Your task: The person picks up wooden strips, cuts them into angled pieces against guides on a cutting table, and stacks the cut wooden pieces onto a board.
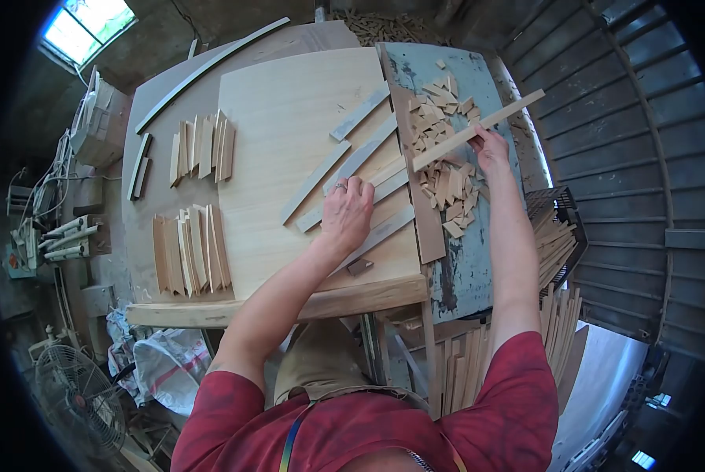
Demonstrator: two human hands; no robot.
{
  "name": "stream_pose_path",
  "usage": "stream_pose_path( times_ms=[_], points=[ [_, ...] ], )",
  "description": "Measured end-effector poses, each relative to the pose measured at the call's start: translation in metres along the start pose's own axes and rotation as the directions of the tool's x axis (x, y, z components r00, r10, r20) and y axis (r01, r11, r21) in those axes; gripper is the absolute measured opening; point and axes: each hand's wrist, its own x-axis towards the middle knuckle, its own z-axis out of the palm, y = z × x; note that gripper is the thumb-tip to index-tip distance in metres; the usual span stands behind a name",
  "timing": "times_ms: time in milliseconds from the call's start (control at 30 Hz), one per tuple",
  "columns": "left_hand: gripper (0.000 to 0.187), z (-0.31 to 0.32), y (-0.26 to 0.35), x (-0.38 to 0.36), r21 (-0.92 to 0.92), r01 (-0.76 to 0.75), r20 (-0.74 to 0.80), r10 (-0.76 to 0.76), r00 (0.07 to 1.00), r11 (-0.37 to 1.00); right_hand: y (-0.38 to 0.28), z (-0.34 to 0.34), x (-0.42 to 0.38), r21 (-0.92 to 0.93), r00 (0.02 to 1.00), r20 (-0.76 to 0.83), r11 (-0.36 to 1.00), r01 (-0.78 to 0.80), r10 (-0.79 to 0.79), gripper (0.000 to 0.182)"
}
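My right hand (491,149) grips a long, thin wooden strip (517,106), which slants over the blue-painted board on the right. My left hand (348,211) is closed, fingers bent down, on a second pale strip (385,172) on the large wooden panel (270,149); its fingertips are partly hidden. Around the left hand lie several grey-faced strips (360,153), set at a slant. A narrow brown board (425,224) runs between the panel and the blue side. Under and beside the right hand are heaped small wood offcuts (450,189).
Two groups of short wooden pieces (201,148) (191,250) stand on the left of the table. A long curved strip (211,72) lies at the back. A black crate of sticks (557,236) sits at the right, and a fan (79,400) stands lower left.
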Motion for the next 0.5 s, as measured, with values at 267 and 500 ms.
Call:
stream_pose_path(
  times_ms=[267, 500],
  points=[
    [0.018, 0.0, -0.001, 0.002, -0.032, 0.004, 0.013, -0.004, 1.0, 0.999, -0.062, -0.066, -0.165, -0.034, 0.98, 0.179, 0.995, 0.094, -0.086, 0.031],
    [0.022, -0.01, 0.017, -0.024, -0.053, -0.004, 0.084, 0.008, 0.996, 0.999, -0.045, -0.108, -0.339, -0.051, 0.993, 0.119, 0.998, 0.031, -0.025, 0.04]
  ],
)
